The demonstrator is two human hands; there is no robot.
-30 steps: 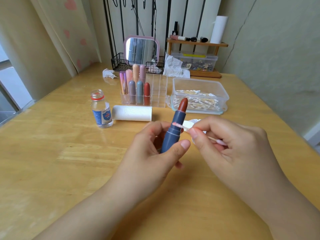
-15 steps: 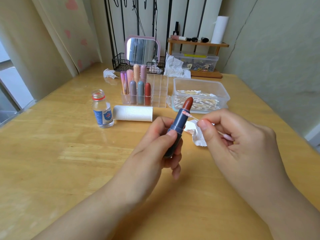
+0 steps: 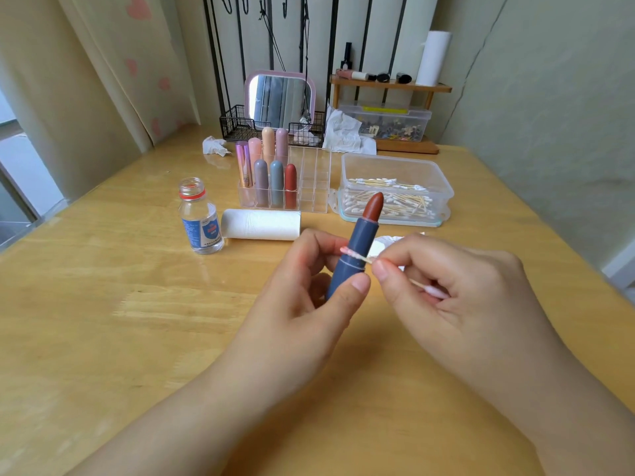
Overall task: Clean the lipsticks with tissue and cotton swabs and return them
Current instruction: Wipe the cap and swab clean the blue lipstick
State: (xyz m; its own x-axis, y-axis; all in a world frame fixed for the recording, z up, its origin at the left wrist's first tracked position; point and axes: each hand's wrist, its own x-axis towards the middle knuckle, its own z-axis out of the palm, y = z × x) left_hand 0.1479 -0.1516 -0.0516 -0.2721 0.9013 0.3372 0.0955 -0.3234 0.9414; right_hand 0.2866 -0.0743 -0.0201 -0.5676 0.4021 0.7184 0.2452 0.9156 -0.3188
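1. While the left hand (image 3: 309, 297) curls thumb and fingers round the lower barrel of the blue lipstick (image 3: 354, 250), the stick stands nearly upright, leaning a little right, with its brown-red bullet bare at the top.
2. The right hand (image 3: 457, 286) pinches a cotton swab (image 3: 357, 255) between thumb and forefinger; the swab's pink-stained tip lies across the lipstick's barrel at the seam ring, and its other pink end shows inside the curled fingers.
3. Just behind the two hands a crumpled white tissue (image 3: 381, 243) lies on the wooden table (image 3: 103, 321), partly hidden by the lipstick and the right fingers.
4. Farther back stand the clear lipstick organizer (image 3: 309, 187) with capped lipsticks in its left cells, a lying roll of tissue (image 3: 261, 225) in front of it, a small uncapped bottle (image 3: 201, 218) to the left, and the open box of cotton swabs (image 3: 395, 190) to the right.
5. Bare tabletop runs wide to the left of the hands and in front of them, toward the person; the right table edge lies near the right wrist, and the wall rises close beyond it.
6. Half a second ago the swab tip was at the barrel's top rim, just under the bullet; now it sits lower on the seam. The lipstick also stands straighter, and the left thumb now shows on the front of the barrel.
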